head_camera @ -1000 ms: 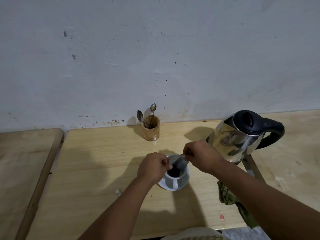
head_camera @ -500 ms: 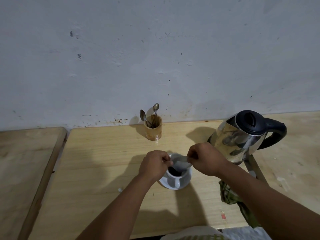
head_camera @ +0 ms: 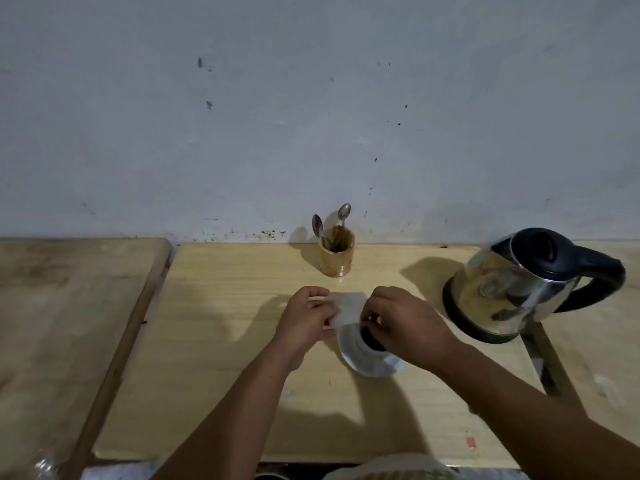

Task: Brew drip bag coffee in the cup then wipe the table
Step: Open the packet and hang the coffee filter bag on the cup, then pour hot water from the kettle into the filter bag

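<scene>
**Drip bag held over the cup, both hands pinching it**

Nearest the camera, two bare forearms reach forward over the wooden table [head_camera: 225,393]. The left hand [head_camera: 304,322] and the right hand [head_camera: 403,323] meet at the white cup [head_camera: 372,355], which stands on the table just below them, its dark inside partly hidden by the right hand. Between them hangs the drip bag [head_camera: 348,308], a pale paper rectangle. Each hand pinches one side of it, so its long axis runs left to right, hand to hand, and its flat face is turned up toward the camera. The bag sits at the far-left rim of the cup, and whether its ears are hooked on cannot be told. Seating it looks like the step in hand, and both hands are equally close.

Farther right stands the steel kettle [head_camera: 512,292], handle pointing right, closer to the right hand. At the wall, a wooden holder [head_camera: 336,256] carries spoons [head_camera: 344,211].
</scene>
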